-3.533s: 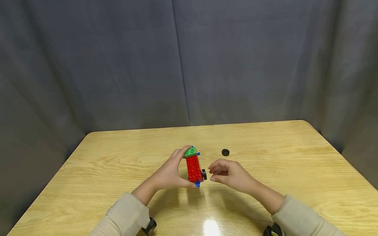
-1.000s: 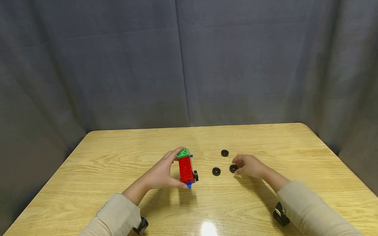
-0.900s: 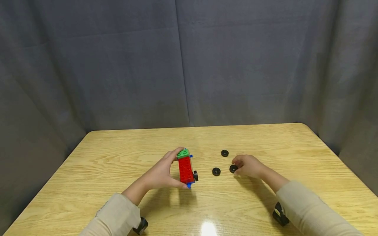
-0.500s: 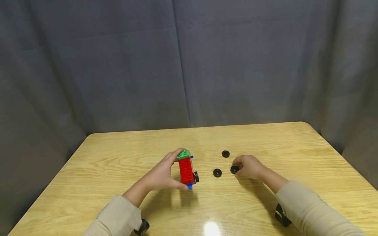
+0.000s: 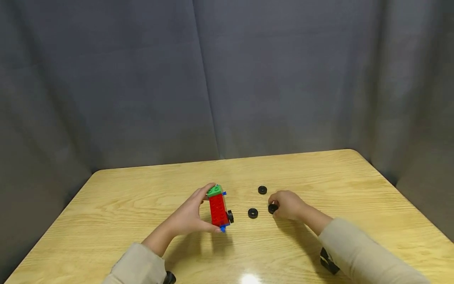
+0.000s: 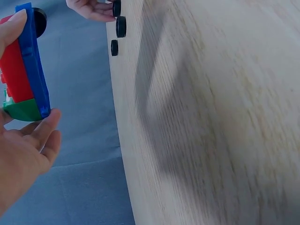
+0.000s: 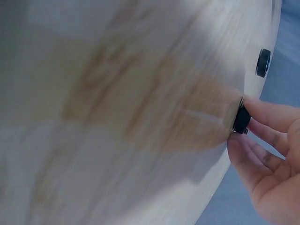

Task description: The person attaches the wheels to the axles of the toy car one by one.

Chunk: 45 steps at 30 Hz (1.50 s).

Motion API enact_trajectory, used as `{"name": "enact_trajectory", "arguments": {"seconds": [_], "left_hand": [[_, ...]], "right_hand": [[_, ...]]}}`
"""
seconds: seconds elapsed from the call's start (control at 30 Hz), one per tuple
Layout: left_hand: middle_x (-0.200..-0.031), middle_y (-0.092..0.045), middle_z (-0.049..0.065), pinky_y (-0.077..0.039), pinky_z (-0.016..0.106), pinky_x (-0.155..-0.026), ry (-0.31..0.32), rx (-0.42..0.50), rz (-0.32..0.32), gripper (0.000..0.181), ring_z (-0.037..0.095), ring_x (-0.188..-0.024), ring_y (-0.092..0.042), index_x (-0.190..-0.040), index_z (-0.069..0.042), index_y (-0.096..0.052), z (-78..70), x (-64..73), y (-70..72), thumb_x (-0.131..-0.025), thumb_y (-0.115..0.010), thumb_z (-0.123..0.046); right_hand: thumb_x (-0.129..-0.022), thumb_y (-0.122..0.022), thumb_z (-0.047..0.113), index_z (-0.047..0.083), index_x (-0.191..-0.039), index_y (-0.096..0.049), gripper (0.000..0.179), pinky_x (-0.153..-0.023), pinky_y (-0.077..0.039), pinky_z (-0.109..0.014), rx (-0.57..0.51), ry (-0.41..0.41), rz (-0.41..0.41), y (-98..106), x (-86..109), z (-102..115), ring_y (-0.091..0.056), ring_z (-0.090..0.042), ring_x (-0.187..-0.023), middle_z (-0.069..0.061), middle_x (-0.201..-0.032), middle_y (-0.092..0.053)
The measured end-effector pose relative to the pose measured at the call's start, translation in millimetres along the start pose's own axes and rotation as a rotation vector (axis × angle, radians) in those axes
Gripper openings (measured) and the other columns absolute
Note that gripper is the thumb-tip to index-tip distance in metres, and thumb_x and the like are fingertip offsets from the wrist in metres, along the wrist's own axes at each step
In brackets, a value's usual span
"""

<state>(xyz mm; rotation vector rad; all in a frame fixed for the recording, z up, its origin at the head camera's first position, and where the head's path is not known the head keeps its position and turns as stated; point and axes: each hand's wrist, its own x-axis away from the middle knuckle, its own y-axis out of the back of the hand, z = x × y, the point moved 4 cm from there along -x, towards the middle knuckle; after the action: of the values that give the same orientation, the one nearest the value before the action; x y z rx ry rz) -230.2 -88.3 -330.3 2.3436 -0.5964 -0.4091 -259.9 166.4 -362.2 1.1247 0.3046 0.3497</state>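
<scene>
My left hand (image 5: 189, 215) grips a toy car (image 5: 218, 209) by its two ends, thumb at the near end and fingers at the far end. The car has a red studded brick, a green brick at the far end and a blue base (image 6: 33, 56). One black wheel (image 5: 230, 216) sits on its near right side; a bare blue stub sticks out farther along that side. My right hand (image 5: 289, 205) pinches a loose black wheel (image 7: 242, 118) between thumb and fingers, low at the tabletop. The left wrist view shows the car raised off the table.
Two more black wheels lie flat on the wooden table (image 5: 149, 189): one (image 5: 253, 213) between the car and my right hand, the other (image 5: 262, 190) farther back. A grey curtain (image 5: 227, 79) hangs behind the table and along its sides.
My right hand has moved from beside the car's wheel to the loose wheel on the right. Two loose wheels formerly out of sight now show. The left hand keeps its grip on the car.
</scene>
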Motion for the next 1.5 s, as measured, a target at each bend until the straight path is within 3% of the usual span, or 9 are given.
{"name": "enact_trajectory", "arguments": {"seconds": [0.27,0.6,0.93,1.23,1.5], "left_hand": [[-0.122,-0.035,-0.002,-0.033,0.047,-0.088,-0.003,-0.016,-0.033,0.105,0.017,-0.108,-0.039,-0.136,-0.026,-0.02,-4.8,8.3,6.0,-0.051,-0.081,-0.04],[-0.124,-0.035,-0.004,-0.035,0.043,-0.087,-0.037,-0.055,-0.054,0.104,0.015,-0.108,-0.039,-0.135,-0.026,-0.021,-16.3,5.3,16.1,-0.052,-0.081,-0.039],[-0.125,-0.035,-0.002,-0.033,0.042,-0.09,-0.046,-0.056,-0.054,0.104,0.016,-0.107,-0.04,-0.136,-0.026,-0.02,-18.6,4.4,17.7,-0.052,-0.08,-0.041],[-0.128,-0.031,-0.002,-0.033,0.044,-0.089,-0.043,-0.032,-0.037,0.105,0.016,-0.109,-0.038,-0.136,-0.025,-0.019,-20.9,5.5,9.7,-0.052,-0.08,-0.04],[-0.124,-0.034,-0.004,-0.033,0.043,-0.09,-0.042,-0.023,-0.026,0.104,0.014,-0.108,-0.038,-0.136,-0.025,-0.02,-24.3,5.0,4.2,-0.053,-0.08,-0.04]], "right_hand": [[-0.063,-0.072,0.001,0.008,-0.076,-0.061,0.019,-0.066,-0.043,-0.033,0.057,0.027,0.033,-3,-4.7,7,-0.053,-0.018,-0.072,-0.002,-0.075,-0.057],[-0.07,-0.068,0.001,0.0,-0.09,-0.06,0.022,-0.063,-0.043,-0.032,-0.051,0.055,0.05,8,-4.1,8,-0.052,-0.018,-0.072,-0.005,-0.077,-0.056],[-0.075,-0.064,0.003,-0.006,-0.102,-0.056,0.029,-0.064,-0.046,-0.03,-0.225,0.055,-0.029,25,-2.2,25,-0.056,-0.02,-0.078,-0.008,-0.084,-0.058],[-0.076,-0.064,0.005,0.0,-0.096,-0.058,0.022,-0.063,-0.046,-0.027,-0.288,0.06,-0.095,31,9.1,30,-0.057,-0.017,-0.076,-0.004,-0.082,-0.058],[-0.076,-0.064,0.006,-0.001,-0.101,-0.057,0.026,-0.066,-0.046,-0.027,-0.33,0.08,-0.143,35,19.7,37,-0.056,-0.017,-0.078,-0.004,-0.085,-0.058]]}}
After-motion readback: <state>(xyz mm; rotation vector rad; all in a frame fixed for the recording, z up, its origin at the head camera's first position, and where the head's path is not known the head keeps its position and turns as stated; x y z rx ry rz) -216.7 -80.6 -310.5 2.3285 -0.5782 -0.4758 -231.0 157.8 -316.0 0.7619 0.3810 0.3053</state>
